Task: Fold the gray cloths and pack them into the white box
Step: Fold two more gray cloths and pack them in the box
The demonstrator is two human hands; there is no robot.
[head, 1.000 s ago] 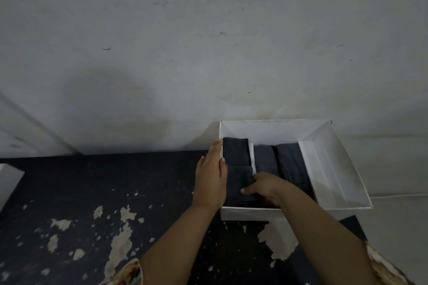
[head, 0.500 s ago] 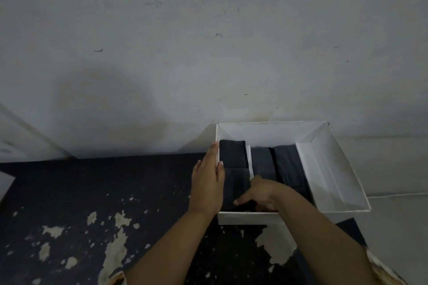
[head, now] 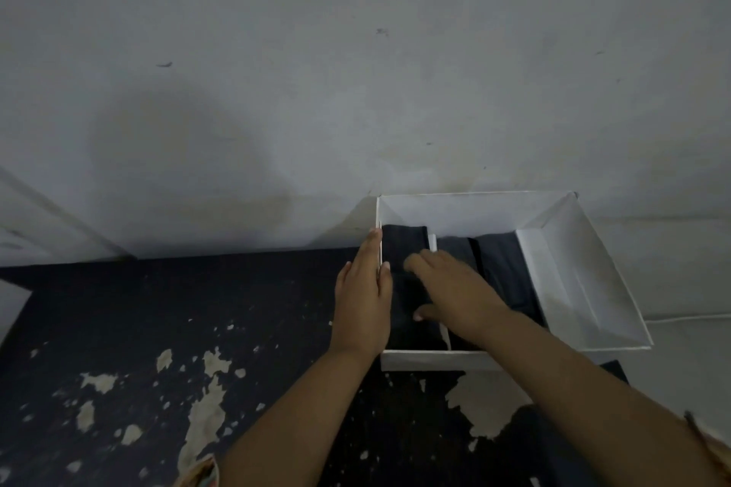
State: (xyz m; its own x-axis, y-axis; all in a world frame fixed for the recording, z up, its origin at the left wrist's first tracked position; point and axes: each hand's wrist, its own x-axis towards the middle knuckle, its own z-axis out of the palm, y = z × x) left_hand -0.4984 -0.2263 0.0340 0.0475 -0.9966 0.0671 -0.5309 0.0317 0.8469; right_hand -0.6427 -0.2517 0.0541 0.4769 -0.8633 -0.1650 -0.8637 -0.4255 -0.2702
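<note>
Against wall, on dark bench (head: 118, 328): box (head: 573, 289), right part bare. Cloths (head: 502, 269) folded inside, left and middle. Left hand (head: 362, 304) flat along box's left wall, fingers straight. Right hand (head: 455, 289) pressed cloth down, fingers spread. Packing step, apparently near finish; next: withdraw hands without lifting folds.

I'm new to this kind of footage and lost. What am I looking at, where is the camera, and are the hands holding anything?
There is no machine here. A person wears a camera on the head, so the one view looks forward and down at their own arms. A white box stands on a dark, chipped table against a pale wall. Folded gray cloths lie in rows inside the box. The left hand lies flat with straight fingers along the box's left wall. The right hand rests palm down on the cloths, fingers fairly straight, seemingly pressing them; neither hand grips anything.
</note>
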